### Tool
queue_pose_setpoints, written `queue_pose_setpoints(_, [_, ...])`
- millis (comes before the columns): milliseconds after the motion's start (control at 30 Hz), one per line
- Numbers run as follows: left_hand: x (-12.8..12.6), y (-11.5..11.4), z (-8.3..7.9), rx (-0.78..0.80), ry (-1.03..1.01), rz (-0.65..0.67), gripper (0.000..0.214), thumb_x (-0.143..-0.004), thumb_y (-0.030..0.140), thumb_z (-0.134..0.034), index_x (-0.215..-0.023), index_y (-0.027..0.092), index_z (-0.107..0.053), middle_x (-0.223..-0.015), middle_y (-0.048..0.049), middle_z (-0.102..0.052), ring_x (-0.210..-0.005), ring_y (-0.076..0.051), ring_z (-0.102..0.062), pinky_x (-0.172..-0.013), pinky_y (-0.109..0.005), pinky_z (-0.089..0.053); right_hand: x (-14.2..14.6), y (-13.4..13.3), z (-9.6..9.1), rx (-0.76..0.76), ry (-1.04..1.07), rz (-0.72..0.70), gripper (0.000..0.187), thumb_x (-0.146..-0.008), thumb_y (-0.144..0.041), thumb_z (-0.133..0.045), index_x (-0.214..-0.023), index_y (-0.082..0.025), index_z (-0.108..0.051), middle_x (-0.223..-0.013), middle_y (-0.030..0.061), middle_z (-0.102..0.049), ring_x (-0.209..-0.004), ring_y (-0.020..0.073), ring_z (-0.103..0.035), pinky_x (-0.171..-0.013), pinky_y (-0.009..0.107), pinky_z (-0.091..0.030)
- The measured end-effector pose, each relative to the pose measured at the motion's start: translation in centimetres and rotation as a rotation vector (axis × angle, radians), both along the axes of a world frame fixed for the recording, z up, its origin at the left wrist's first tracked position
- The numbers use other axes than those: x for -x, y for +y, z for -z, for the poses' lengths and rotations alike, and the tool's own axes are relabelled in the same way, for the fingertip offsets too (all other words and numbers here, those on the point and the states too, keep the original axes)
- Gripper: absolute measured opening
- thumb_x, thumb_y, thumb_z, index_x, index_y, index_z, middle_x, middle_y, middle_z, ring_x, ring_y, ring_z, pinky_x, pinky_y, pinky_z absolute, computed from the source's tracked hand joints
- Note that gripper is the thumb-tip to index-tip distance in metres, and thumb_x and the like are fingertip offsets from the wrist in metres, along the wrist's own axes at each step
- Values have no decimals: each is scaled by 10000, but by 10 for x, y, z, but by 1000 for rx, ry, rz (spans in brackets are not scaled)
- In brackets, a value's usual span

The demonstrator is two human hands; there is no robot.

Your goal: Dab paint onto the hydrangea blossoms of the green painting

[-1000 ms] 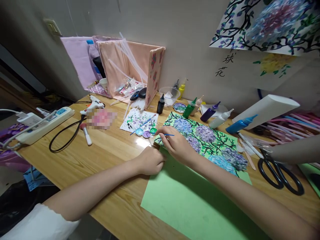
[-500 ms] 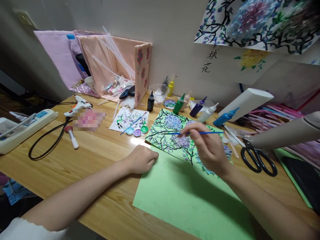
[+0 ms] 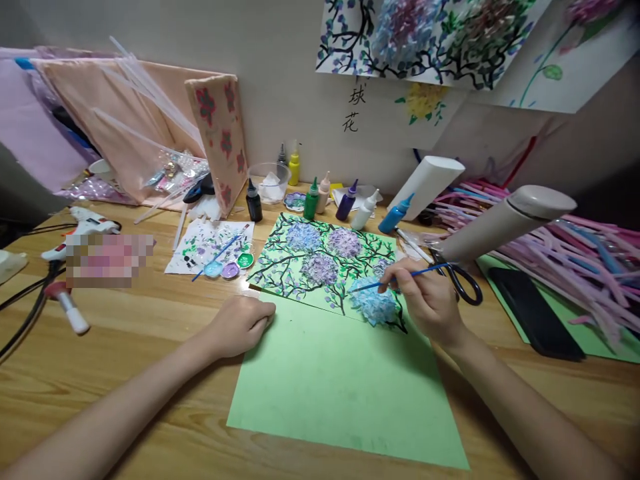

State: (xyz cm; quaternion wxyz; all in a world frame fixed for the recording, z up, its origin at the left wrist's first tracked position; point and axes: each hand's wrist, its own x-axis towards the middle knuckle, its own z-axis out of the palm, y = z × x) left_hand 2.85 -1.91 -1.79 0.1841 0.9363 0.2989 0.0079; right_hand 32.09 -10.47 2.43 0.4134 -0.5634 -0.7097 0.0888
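Note:
My right hand (image 3: 430,300) pinches a thin blue paintbrush (image 3: 367,287), its tip over the painted picture near a fluffy light-blue flower (image 3: 376,305). I cannot tell whether the tip touches. The picture (image 3: 280,263) is on green paper, with black branches, small leaves and raised blue and purple flower heads. My left hand (image 3: 244,325) rests as a closed fist on the table at the left edge of a plain green sheet (image 3: 345,393), which lies in front of the picture. Nothing shows in that fist.
Several paint bottles, including a green one (image 3: 311,201), stand behind the picture. Left lie a paint-spotted paper (image 3: 210,233), a second brush, paint cups (image 3: 231,270) and a glue gun (image 3: 85,227). Right are black-handled scissors (image 3: 467,285), a grey cylinder (image 3: 505,223) and pink strips (image 3: 595,267).
My right hand has shifted with the brush toward the picture's lower right, now beside the light-blue flower. My left fist stays at the sheet's edge. The view has turned right.

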Motion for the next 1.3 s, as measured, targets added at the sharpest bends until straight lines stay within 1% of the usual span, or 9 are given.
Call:
queue_pose_setpoints(167, [0,0,1,9,-12,-8,171,-737,128,-315,-586,178,-378,-514,6,-458,-502,-121,-393,-525,-251,-198,2,3,1,-2,-44,-21,271,-919,-214,-330,-744,-199,-536,-659,15,-571,-667,140,-549,-656,284,-412])
queue_pose_setpoints(400, [-1,0,1,29,-4,-15,181,-746,141,-302,-583,178,-371,-517,1,-456,-509,-123,-402,-530,-251,-200,3,4,5,5,-67,-25,267,-915,-192,-338,-735,-193,-535,-680,19,-576,-680,132,-542,-663,275,-399])
queue_pose_setpoints(567, [-1,0,2,27,-9,-15,180,-749,146,-299,-583,178,-360,-513,2,-444,-504,-122,-391,-529,-254,-193,4,3,5,29,-77,-28,263,-916,-190,-338,-736,-193,-529,-682,18,-576,-687,132,-538,-670,274,-397])
queue_pose_setpoints(767, [0,0,2,26,-11,-14,180,-750,143,-296,-580,179,-344,-506,7,-427,-499,-121,-378,-526,-256,-189,4,3,5,18,-70,-19,264,-918,-188,-333,-737,-193,-526,-687,18,-573,-683,129,-538,-664,272,-397])
queue_pose_setpoints(1000, [-1,0,1,23,-10,-14,179,-743,134,-301,-581,180,-360,-513,8,-436,-504,-123,-380,-526,-256,-198,4,3,5,15,-73,3,267,-919,-193,-328,-735,-195,-520,-679,16,-567,-685,132,-538,-668,272,-399])
queue_pose_setpoints(1167, [-1,0,0,11,-4,-10,195,-747,128,-304,-577,181,-384,-512,9,-441,-502,-126,-381,-526,-253,-211,4,2,6,35,-95,-18,270,-921,-197,-319,-735,-198,-515,-683,18,-567,-685,137,-536,-670,277,-397])
queue_pose_setpoints(1300, [0,0,0,9,1,0,197,-746,118,-312,-585,183,-405,-520,7,-460,-510,-129,-393,-528,-251,-217,4,2,5,29,-94,6,270,-922,-208,-321,-740,-202,-521,-689,24,-572,-702,145,-544,-683,284,-400])
